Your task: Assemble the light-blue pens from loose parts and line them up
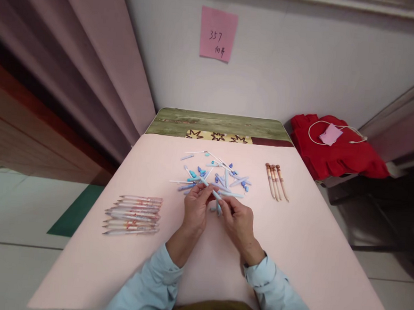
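Both hands hold one light-blue pen barrel [216,195] between them, just in front of a loose heap of pen parts. My left hand [196,208] pinches it toward its far-left end. At the near-right end, my right hand [237,218] grips it with thumb and fingers. Spread behind the hands are blue and lilac pen barrels [239,181], thin white refills [215,158] and small blue caps or figures [192,174]. The fingertips partly cover the pen and some pieces beneath it.
A row of several patterned pens [134,213] lies at the left. Several brown-topped pens [275,181] lie at the right. All rest on a pale pink cloth [291,265]. Beyond the table's right edge is a red cloth-covered stool [338,157] with a white cable.
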Available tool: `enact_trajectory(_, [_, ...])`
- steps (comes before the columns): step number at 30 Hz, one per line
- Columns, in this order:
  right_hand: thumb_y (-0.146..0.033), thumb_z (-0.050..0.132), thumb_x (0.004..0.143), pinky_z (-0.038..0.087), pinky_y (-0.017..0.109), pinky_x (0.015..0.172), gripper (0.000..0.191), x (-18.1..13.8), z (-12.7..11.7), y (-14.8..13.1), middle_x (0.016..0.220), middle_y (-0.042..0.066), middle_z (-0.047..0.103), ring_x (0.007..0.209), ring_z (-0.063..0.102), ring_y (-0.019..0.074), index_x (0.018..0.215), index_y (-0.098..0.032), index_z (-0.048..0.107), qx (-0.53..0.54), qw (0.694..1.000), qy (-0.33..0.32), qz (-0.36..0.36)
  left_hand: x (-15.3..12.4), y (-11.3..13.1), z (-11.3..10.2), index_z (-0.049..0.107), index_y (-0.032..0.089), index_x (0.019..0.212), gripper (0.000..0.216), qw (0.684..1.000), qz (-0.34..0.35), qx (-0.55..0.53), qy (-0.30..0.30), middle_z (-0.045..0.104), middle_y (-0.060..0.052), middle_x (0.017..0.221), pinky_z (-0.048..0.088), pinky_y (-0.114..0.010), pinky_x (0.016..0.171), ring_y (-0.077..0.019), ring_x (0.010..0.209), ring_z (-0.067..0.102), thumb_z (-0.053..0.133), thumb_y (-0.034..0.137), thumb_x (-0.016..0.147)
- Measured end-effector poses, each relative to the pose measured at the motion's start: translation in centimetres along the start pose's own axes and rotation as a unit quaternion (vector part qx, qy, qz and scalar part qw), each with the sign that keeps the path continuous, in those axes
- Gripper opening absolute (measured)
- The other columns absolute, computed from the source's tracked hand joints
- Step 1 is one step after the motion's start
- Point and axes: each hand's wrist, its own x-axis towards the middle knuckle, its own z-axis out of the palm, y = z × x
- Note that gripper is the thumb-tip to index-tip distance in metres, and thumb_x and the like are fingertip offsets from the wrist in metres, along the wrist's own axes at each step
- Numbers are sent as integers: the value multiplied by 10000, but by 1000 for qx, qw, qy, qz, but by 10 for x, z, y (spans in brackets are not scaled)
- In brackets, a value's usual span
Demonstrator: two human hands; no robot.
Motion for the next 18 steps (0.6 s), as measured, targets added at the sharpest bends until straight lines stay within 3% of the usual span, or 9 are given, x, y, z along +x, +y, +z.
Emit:
enact_trajectory(4, [-412, 497, 949, 400, 221, 591, 318, 0, 0, 1, 641, -6, 643, 582, 567, 133, 892, -204, 730, 64, 998, -19, 0, 1, -1, -2, 652, 128, 838, 284, 1000, -8, 7, -20, 713, -36, 758, 517, -268, 719, -126, 689, 657, 822, 283, 672])
enact_trajectory(9, [-417, 493, 949, 387, 219, 560, 326, -1, 1, 0, 579, -28, 560, 540, 517, 118, 821, -192, 691, 108, 994, -27, 12, -1, 0, 2, 651, 128, 839, 310, 1000, 5, 26, -4, 721, -36, 756, 520, -277, 732, -134, 689, 670, 830, 312, 665])
enact_trajectory(12, [-408, 469, 965, 406, 217, 568, 305, -3, 3, -4, 577, -37, 566, 525, 523, 113, 833, -199, 646, 133, 991, -21, 9, -7, 0, 5, 658, 130, 888, 366, 999, 14, 36, -6, 745, -73, 796, 529, -298, 739, -168, 725, 699, 760, 449, 743])
enact_trajectory(15, [-385, 439, 982, 435, 218, 598, 274, -6, 6, -6, 578, -39, 602, 527, 559, 117, 863, -208, 611, 148, 989, -30, -1, -16, -1, 7, 674, 113, 995, 529, 999, -14, 47, -23, 758, -140, 868, 512, -274, 606, -204, 737, 713, 562, 610, 850])
enact_trajectory(18, [-371, 432, 983, 452, 222, 619, 265, -9, 9, -6, 626, -20, 654, 572, 608, 128, 875, -211, 614, 133, 990, -42, -14, -22, -1, 7, 683, 113, 1015, 508, 995, -45, 65, -53, 759, -144, 886, 367, -204, 411, -167, 604, 670, 620, 579, 822])
